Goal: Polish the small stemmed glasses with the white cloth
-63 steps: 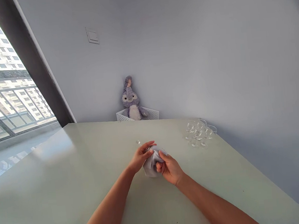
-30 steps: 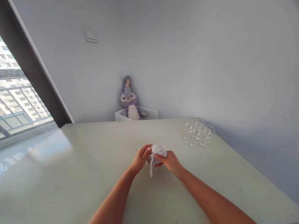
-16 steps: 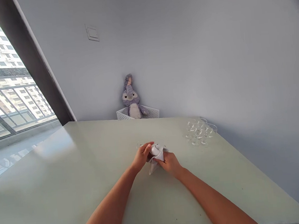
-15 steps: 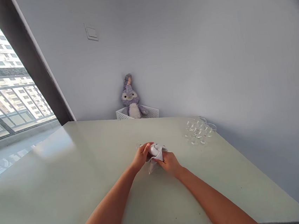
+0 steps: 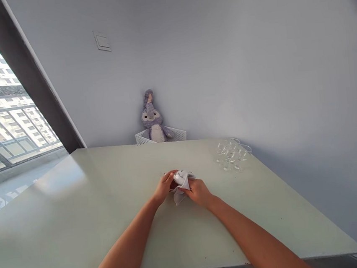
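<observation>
Over the middle of the table (image 5: 117,224), my left hand (image 5: 164,187) is closed around a stemmed glass (image 5: 179,177) that lies tilted on its side. Its bowl faces right, and a faint clear part of it shows past the fingers on the left. A white cloth (image 5: 179,197) is bunched in and around the bowl's mouth, with one corner hanging down. My right hand (image 5: 199,191) grips this cloth, and some of its fingers are hidden in the folds.
Several clear stemmed glasses (image 5: 231,156) stand grouped near the table's back right edge. Behind the far edge, a purple plush toy (image 5: 153,119) sits in a white perforated basket (image 5: 178,135) against the wall. A window is on the left.
The whole view has shifted slightly, so most things appear a little further left. Both hands keep their hold on the glass and the cloth; the hanging cloth corner has changed shape slightly.
</observation>
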The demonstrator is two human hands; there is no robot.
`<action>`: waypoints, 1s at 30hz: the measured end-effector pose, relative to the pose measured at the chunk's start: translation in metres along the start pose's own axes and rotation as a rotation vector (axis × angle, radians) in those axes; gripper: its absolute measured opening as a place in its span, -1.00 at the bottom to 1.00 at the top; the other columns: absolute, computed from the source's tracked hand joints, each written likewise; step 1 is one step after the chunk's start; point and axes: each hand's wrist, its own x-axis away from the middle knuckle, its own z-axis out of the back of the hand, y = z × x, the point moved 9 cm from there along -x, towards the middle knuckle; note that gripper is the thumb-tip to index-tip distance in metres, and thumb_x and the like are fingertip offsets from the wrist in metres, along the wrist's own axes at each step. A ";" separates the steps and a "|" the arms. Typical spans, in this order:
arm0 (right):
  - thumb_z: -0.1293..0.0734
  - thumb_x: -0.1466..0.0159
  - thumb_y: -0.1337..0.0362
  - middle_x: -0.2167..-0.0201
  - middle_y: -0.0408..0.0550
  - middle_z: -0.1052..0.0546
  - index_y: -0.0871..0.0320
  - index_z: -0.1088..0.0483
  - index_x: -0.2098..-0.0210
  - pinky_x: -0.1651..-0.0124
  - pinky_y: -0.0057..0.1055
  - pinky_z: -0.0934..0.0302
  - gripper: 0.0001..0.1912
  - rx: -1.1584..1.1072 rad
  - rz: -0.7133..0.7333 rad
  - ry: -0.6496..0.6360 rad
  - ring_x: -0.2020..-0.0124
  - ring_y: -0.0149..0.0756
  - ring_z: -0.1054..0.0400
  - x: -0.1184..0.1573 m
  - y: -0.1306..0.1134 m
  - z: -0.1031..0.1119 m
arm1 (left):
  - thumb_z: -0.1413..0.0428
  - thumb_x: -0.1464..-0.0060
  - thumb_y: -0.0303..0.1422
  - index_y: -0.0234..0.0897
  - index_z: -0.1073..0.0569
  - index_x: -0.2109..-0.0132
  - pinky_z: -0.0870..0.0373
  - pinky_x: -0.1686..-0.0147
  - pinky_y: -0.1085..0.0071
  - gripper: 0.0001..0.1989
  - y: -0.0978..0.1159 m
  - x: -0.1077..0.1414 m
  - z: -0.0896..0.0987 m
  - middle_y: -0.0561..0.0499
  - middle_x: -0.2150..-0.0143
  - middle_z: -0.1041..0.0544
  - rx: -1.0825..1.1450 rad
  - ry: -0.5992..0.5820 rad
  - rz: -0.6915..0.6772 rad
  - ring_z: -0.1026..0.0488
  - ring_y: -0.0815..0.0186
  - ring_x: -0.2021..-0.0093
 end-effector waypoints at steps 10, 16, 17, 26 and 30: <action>-0.32 -0.06 0.09 0.61 -0.16 -0.45 0.15 -0.39 0.53 0.51 -0.40 -0.24 -0.76 -0.559 -0.372 0.033 0.60 -0.33 -0.36 0.001 0.034 -0.003 | 0.05 -0.07 -0.34 -0.15 -0.41 0.03 0.01 -0.10 0.16 -0.69 0.059 0.020 0.003 -0.11 0.04 -0.44 -0.936 0.166 -0.532 -0.19 0.11 -0.10; -0.32 -0.06 0.04 0.58 -0.07 -0.49 0.28 -0.45 0.41 0.49 -0.40 -0.25 -0.63 -0.877 -0.329 -0.159 0.58 -0.33 -0.38 0.000 0.013 0.004 | -0.07 0.02 -0.21 -0.11 -0.48 0.16 0.00 -0.06 0.21 -0.74 0.061 0.017 0.006 -0.06 0.45 -0.48 -0.869 0.063 -0.467 -0.38 0.16 0.26; -0.33 -0.05 0.06 0.56 -0.07 -0.50 0.28 -0.45 0.41 0.47 -0.39 -0.26 -0.65 -0.870 -0.316 -0.197 0.57 -0.33 -0.38 0.000 0.011 0.007 | -0.07 0.02 -0.18 -0.11 -0.49 0.18 -0.07 0.02 0.25 -0.75 0.060 0.017 0.006 -0.04 0.50 -0.45 -0.853 0.061 -0.457 -0.37 0.19 0.33; -0.38 0.02 0.23 0.53 -0.14 -0.50 0.23 -0.48 0.55 0.24 -0.34 -0.22 -0.84 -0.639 -0.234 -0.443 0.42 -0.29 -0.36 0.008 0.031 0.041 | -0.02 0.05 -0.09 -0.22 -0.46 0.45 -0.05 0.58 0.48 -0.70 0.022 0.019 -0.010 0.12 0.66 -0.30 -0.763 -0.272 -0.020 -0.21 0.41 0.64; -0.36 -0.02 0.17 0.51 -0.09 -0.51 0.23 -0.49 0.46 0.28 -0.31 -0.23 -0.78 -0.585 -0.378 -0.073 0.40 -0.22 -0.37 0.006 0.065 0.076 | 0.00 0.05 -0.09 -0.22 -0.47 0.38 -0.05 0.59 0.48 -0.69 0.031 0.013 0.024 0.12 0.67 -0.31 -0.747 -0.095 0.054 -0.22 0.40 0.64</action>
